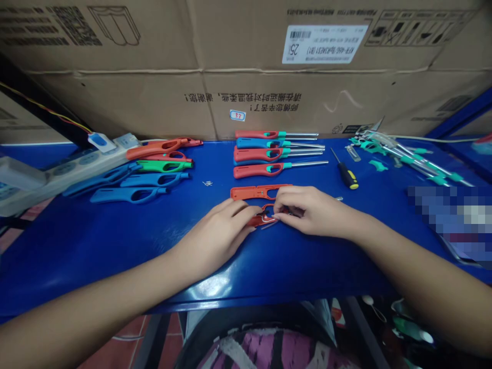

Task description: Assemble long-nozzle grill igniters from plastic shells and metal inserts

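Observation:
My left hand [232, 225] is closed around the handle end of an orange lighter half-shell [260, 219], low over the blue table. Thumb and fingers of my right hand [303, 211] pinch at the trigger end of that same shell, where a thin pale wire and small dark parts show. What exactly the right fingertips grip is hidden. Just behind my hands lies another orange half-shell [248, 192], its hollow side up, partly covered by my right hand. A thin rod pokes out below the fingers.
Assembled red and blue lighters [255, 170] lie in a row at the back. Coloured handle shells [132, 195] and a power strip [82, 164] are at left. A small screwdriver [348, 177], metal tubes with green parts [415, 159] and a pixelated object [457, 220] lie right. Tiny screws [207, 183] sit mid-left.

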Demonstrator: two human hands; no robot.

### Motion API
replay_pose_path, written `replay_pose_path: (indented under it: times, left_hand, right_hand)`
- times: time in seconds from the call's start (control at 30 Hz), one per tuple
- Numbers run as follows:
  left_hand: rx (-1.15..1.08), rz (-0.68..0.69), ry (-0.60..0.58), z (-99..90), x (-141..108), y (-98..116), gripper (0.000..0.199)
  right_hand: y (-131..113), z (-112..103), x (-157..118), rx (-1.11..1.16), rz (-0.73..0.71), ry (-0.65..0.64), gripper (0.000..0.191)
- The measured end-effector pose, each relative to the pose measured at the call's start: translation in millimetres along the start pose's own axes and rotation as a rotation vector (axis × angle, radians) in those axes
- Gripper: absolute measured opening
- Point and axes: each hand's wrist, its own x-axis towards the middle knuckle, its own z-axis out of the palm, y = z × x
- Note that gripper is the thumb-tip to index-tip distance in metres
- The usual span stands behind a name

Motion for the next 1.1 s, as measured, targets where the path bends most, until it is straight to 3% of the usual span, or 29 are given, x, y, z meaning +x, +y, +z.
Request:
replay_pose_path:
  times: [0.37, 0.8, 1.1]
  left_hand:
    - [0.056, 0.099, -0.012, 1.5, -2, -3, 0.035]
    - [0.191, 0.141, -0.03, -0.8, -1, -3, 0.04]
    - [0.399, 0.207, -0.085, -2.9, -2, 1, 0.041]
  right_hand:
    - [-2, -14, -5, 0.053, 0.032, -0.142, 0.007]
    - [-3, -13, -8, -0.09, 0.016, -0.147, 0.002]
    - [-4, -11, -8, -0.165, -0.029, -0.105, 0.01]
